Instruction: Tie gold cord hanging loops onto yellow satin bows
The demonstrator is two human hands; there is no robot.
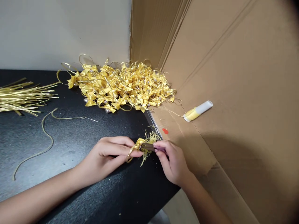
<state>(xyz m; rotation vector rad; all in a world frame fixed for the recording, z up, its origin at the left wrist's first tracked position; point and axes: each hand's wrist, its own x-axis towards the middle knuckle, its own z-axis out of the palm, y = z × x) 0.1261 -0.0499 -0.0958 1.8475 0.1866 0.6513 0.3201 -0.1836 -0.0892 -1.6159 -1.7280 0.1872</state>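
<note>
My left hand (116,151) pinches a small yellow ribbon bow (139,142) with a gold cord loop (129,155) hanging off it. Closed around the purple handles of small thread snips (149,147) is my right hand (172,158). The snips' blades lie right at the bow; whether they touch it I cannot tell. Behind and beneath the blades is a tangle of yellow-green thread scraps (152,137) on the table. A large pile of finished-looking yellow bows (126,85), with gold loops and small silvery bells or beads, lies beyond both hands.
Gold cord strips (21,98) lie at the left of the black table (77,133). A needle (92,119) trails a long green-yellow thread (48,135). A white tube wound with yellow thread (198,111) rests on the cardboard (245,93) at right, near a red spot (165,131).
</note>
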